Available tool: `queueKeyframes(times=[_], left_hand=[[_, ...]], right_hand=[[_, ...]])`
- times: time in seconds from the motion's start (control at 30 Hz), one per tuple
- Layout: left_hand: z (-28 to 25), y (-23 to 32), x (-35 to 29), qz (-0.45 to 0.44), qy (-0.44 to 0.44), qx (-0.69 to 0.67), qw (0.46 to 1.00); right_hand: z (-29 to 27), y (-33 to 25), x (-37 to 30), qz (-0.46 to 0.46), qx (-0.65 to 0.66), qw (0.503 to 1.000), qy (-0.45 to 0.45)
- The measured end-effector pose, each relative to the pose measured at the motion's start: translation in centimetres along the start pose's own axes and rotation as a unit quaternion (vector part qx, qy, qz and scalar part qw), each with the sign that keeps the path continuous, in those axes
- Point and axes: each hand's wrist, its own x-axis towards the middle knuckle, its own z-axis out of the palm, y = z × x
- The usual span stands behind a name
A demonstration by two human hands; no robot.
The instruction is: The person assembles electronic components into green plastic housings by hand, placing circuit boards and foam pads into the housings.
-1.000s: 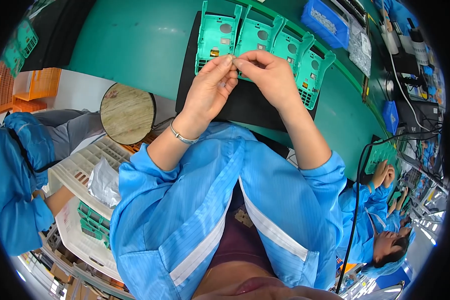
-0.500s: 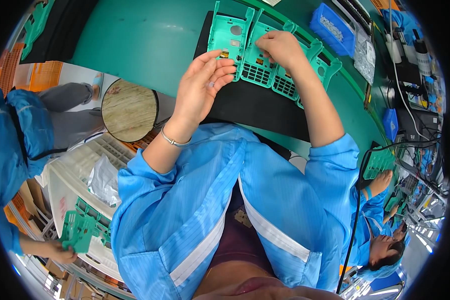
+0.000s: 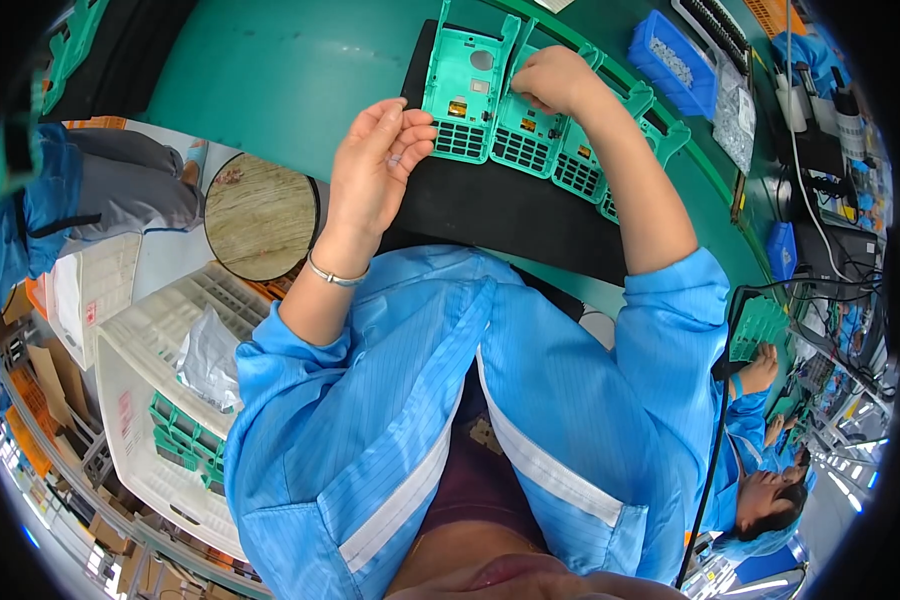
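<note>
Several green plastic housings (image 3: pixel 460 75) with grilles at their near ends lie side by side on a black mat (image 3: pixel 460 205). My right hand (image 3: pixel 560 82) is over the second housing (image 3: pixel 522 140) from the left, fingertips pinched together against its inside. What they hold, if anything, is hidden. Left of the first housing, my left hand (image 3: pixel 370 165) is raised with its fingers loosely curled and apart. A small pale thing shows at one finger; I cannot tell whether it is a ring or a loose part. A bangle (image 3: pixel 335 272) circles that wrist.
A blue bin (image 3: pixel 675 65) of small white parts stands at the far right, beside a clear plastic bag (image 3: pixel 735 130). A round stool (image 3: pixel 260 215) and a white crate (image 3: pixel 135 400) with green parts are at the left. Co-workers are at both sides; a black cable (image 3: pixel 715 430) hangs at right.
My left hand has drawn left and away from the first housing. My right hand remains at the second. The co-worker at left has moved, and their green housing has left the crate's side.
</note>
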Motion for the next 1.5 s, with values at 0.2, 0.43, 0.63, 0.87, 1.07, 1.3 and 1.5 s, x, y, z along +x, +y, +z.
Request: queueKeyframes(times=[0.2, 0.43, 0.63, 0.87, 1.07, 1.3, 1.5], left_hand=[[-0.6, 0.4, 0.2, 0.008, 0.021, -0.016, 1.000], [-0.8, 0.5, 0.6, 0.010, 0.021, -0.037, 0.999], [-0.9, 0.5, 0.8, 0.026, 0.025, -0.062, 0.997], [-1.4, 0.5, 0.7, -0.022, -0.006, -0.111, 0.994], [-1.0, 0.3, 0.3, -0.023, 0.020, -0.072, 0.997], [-0.8, -0.2, 0.0, 0.004, 0.002, -0.021, 1.000], [-1.1, 0.2, 0.7, -0.011, 0.018, -0.012, 1.000]], right_hand=[[2.8, 1.4, -2.9, -0.127, 0.047, 0.971, 0.199], [6.6, 2.0, -5.3, -0.273, -0.114, 0.890, 0.348], [6.9, 1.1, -5.7, -0.253, -0.200, 0.875, 0.362], [5.0, -0.5, -7.2, -0.223, 0.159, 0.932, 0.237], [5.5, -5.9, -7.9, -0.183, 0.263, 0.941, 0.104], [5.4, -6.8, -7.9, -0.161, 0.209, 0.960, 0.087], [3.9, -5.5, -3.1, -0.076, 0.177, 0.977, 0.093]])
